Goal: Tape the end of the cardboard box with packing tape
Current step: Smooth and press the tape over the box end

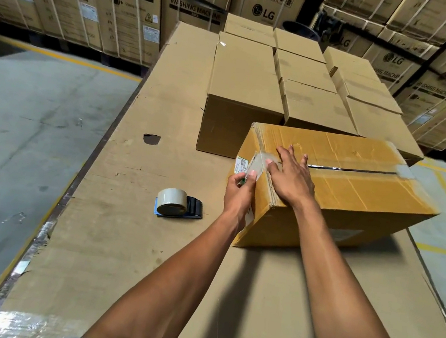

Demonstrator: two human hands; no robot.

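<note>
Now, right hand [291, 178] flat on creased cardboard box [355, 192], left hand [238, 192] pinching glossy clear tape [259, 163] at corner.

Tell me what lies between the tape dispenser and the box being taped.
Head view: between the tape dispenser and the box there is bare cardboard surface, crossed only by the left hand and forearm.

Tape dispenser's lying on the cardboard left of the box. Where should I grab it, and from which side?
Probably by the dark handle, coming from above on its right side. The tape dispenser lies flat with the tape roll at its left end and the handle pointing right toward the left hand, nothing crowding it.
</note>
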